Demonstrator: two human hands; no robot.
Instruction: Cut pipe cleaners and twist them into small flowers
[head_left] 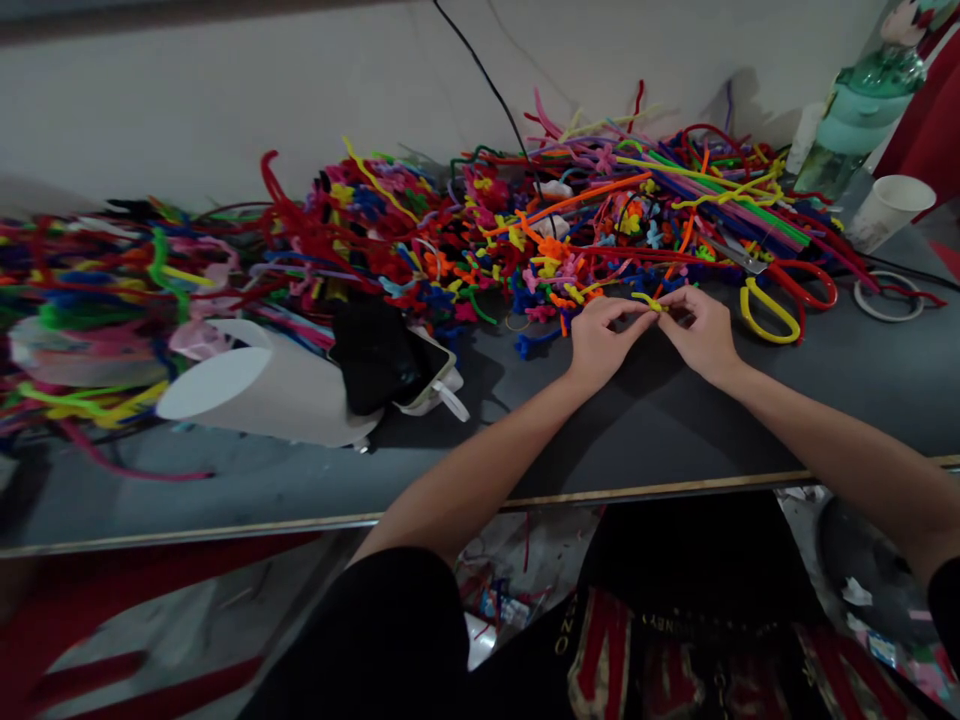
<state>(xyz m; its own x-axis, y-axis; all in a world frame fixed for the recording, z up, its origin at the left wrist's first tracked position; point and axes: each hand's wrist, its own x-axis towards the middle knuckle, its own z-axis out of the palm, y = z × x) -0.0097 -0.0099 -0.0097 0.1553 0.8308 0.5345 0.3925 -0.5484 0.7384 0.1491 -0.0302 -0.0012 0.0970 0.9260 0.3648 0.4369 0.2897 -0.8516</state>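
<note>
Between my two hands is a small yellow pipe cleaner [646, 299], bent into a little shape I cannot make out fully. My left hand [602, 340] pinches it from the left with thumb and finger. From the other side my right hand [702, 332] pinches it too, the fingertips of both hands nearly touching. Just beyond them lies a heap of colourful pipe cleaners [600, 200], some twisted into small flower shapes. To the right of my right hand rest scissors [770, 308] with one yellow and one red handle loop.
Left of my hands, a dark phone [379, 355] lies against a white holder [285, 385]. At the right stand a paper cup [892, 212] and a teal bottle [855, 120], with a whitish ring [889, 297] nearby. The table's front edge [637, 492] runs below my forearms.
</note>
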